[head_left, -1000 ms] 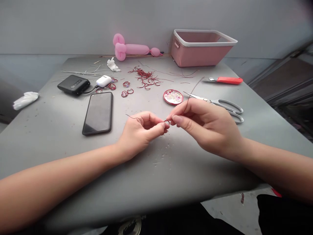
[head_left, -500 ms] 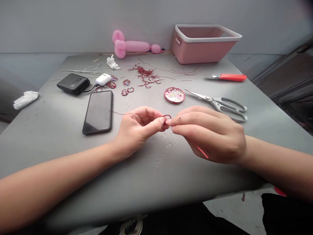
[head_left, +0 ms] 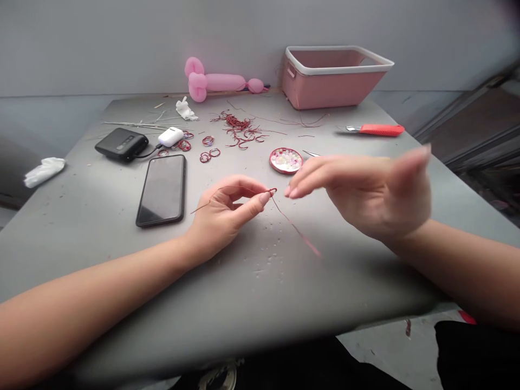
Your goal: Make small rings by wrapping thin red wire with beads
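Between thumb and forefinger, my left hand (head_left: pixel 227 214) pinches a dark red cord (head_left: pixel 290 221) bent into a small loop at the fingertips. One end of the cord trails down to the right over the table; the other runs back across the left hand. My right hand (head_left: pixel 374 192) is held in the air to the right, thumb raised and fingers stretched out, with nothing in it. Just beyond its fingertips lies a round red-rimmed dish of pale beads (head_left: pixel 286 161). Scissors (head_left: pixel 311 153) lie mostly hidden behind the right hand, only a blade tip showing.
A phone (head_left: pixel 161 189), a black power bank (head_left: pixel 122 144) and a white earphone case (head_left: pixel 170 137) lie left. Small red rings (head_left: pixel 208 141) and cord scraps (head_left: pixel 239 124) are mid-table. At the back are a pink balloon (head_left: pixel 223 82), a pink bin (head_left: pixel 333 89) and a red-handled cutter (head_left: pixel 382 130).
My right hand has let go of the cord, opened and turned with its thumb up. The loop at my left fingertips looks smaller, and the cord's loose end now hangs to the right.
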A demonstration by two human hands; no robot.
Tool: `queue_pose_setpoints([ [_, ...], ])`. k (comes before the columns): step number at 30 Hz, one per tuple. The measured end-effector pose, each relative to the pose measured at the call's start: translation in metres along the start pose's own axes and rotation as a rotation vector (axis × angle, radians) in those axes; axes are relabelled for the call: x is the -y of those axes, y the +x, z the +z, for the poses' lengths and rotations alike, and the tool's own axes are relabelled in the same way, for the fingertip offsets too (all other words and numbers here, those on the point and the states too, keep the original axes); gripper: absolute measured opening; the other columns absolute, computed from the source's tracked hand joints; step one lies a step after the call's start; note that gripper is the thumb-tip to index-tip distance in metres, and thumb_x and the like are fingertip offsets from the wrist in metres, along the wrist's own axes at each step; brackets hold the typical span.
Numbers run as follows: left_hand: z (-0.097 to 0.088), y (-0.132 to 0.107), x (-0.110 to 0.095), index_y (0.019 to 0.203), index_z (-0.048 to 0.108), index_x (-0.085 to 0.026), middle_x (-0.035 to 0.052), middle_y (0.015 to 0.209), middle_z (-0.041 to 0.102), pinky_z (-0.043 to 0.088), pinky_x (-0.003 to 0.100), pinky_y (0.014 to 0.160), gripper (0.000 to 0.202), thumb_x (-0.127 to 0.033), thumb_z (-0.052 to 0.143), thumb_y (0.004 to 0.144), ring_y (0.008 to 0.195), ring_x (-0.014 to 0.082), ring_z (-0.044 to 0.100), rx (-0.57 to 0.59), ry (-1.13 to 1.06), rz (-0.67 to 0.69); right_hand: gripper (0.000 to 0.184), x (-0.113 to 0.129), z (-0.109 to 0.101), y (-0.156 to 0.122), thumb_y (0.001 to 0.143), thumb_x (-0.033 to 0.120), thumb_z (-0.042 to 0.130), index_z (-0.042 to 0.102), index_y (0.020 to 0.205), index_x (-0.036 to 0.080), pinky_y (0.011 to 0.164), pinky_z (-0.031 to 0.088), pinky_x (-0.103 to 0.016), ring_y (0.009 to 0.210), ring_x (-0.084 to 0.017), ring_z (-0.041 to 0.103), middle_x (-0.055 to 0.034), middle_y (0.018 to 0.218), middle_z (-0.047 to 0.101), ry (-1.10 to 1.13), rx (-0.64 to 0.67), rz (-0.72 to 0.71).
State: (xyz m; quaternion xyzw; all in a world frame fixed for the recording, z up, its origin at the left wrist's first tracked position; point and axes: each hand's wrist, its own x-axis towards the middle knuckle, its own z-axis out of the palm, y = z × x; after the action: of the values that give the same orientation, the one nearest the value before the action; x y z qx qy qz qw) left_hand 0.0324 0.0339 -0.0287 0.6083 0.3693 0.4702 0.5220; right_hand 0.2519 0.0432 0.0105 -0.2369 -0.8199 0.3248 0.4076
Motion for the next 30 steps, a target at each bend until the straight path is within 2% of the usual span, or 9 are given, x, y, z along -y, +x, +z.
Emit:
queue_pose_setpoints([
  [1,0.0,0.0,0.0,0.088,0.07,-0.019,0.0031,0.09,0.071,0.06,0.027,0.073,0.013,-0.03,0.074,0.082,0.085,0.0148,0.067,0.012,0.02,0.029,0.065,-0.001,0.001,0.0,0.099,0.061,0.022,0.074,0.09,0.022,0.076,0.05,-0.037,0.082,-0.018,0.063,-0.0068,0.089,0.071,0.032,-0.056,0.075],
  [2,0.0,0.0,0.0,0.088,0.071,-0.019,0.0034,0.092,0.07,0.06,0.026,0.072,0.011,-0.029,0.073,0.082,0.087,0.0152,0.066,0.024,0.035,0.061,0.056,-0.001,0.003,0.001,0.098,0.059,0.033,0.073,0.091,0.022,0.074,0.05,-0.036,0.081,-0.017,0.062,-0.0063,0.087,0.07,0.024,-0.087,0.119],
  [4,0.0,0.0,0.001,0.086,0.071,-0.02,0.0036,0.093,0.068,0.059,0.026,0.073,0.008,-0.026,0.073,0.083,0.09,0.0154,0.065,0.037,0.059,0.126,0.027,-0.004,0.009,0.001,0.09,0.046,0.06,0.071,0.093,0.021,0.072,0.049,-0.033,0.081,-0.016,0.06,-0.0046,0.09,0.069,-0.053,-0.055,0.138],
  [5,0.0,0.0,0.001,0.086,0.071,-0.02,0.0035,0.093,0.067,0.059,0.026,0.074,0.007,-0.025,0.073,0.083,0.09,0.0152,0.065,0.042,0.065,0.148,0.019,-0.004,0.012,0.001,0.086,0.039,0.068,0.07,0.093,0.022,0.071,0.049,-0.033,0.082,-0.016,0.059,-0.0039,0.091,0.069,-0.087,-0.022,0.13],
  [9,0.002,-0.001,0.003,0.089,0.069,-0.019,0.0024,0.091,0.065,0.062,0.028,0.073,0.006,-0.024,0.07,0.085,0.084,0.0141,0.065,0.059,0.036,0.149,0.004,-0.005,0.019,0.001,0.086,0.026,0.066,0.067,0.085,0.022,0.065,0.049,-0.031,0.074,-0.014,0.058,-0.0018,0.085,0.069,-0.102,0.006,0.154],
  [16,0.001,-0.004,0.004,0.09,0.068,-0.02,0.0036,0.092,0.066,0.061,0.026,0.067,0.007,-0.025,0.068,0.086,0.092,0.0178,0.065,0.052,0.122,0.134,0.008,0.0,0.019,0.001,0.083,0.028,0.066,0.063,0.082,0.021,0.063,0.048,-0.028,0.068,-0.012,0.056,-0.0017,0.079,0.066,-0.081,0.05,0.241],
  [25,0.004,-0.005,0.004,0.089,0.068,-0.019,0.0054,0.091,0.07,0.057,0.026,0.073,0.009,-0.028,0.066,0.088,0.089,0.0174,0.067,0.037,0.245,0.186,0.006,0.0,0.023,0.003,0.077,0.021,0.063,0.059,0.073,0.019,0.058,0.046,-0.026,0.064,-0.012,0.055,-0.0006,0.072,0.063,-0.062,0.036,0.382],
  [30,0.006,-0.006,-0.002,0.087,0.065,-0.018,0.0039,0.084,0.067,0.055,0.025,0.07,0.008,-0.026,0.063,0.089,0.08,0.015,0.065,0.076,0.317,0.228,0.015,0.005,0.03,-0.001,0.074,0.011,0.058,0.05,0.065,0.02,0.053,0.042,-0.024,0.057,-0.009,0.05,0.0032,0.062,0.055,-0.165,-0.035,0.266],
])
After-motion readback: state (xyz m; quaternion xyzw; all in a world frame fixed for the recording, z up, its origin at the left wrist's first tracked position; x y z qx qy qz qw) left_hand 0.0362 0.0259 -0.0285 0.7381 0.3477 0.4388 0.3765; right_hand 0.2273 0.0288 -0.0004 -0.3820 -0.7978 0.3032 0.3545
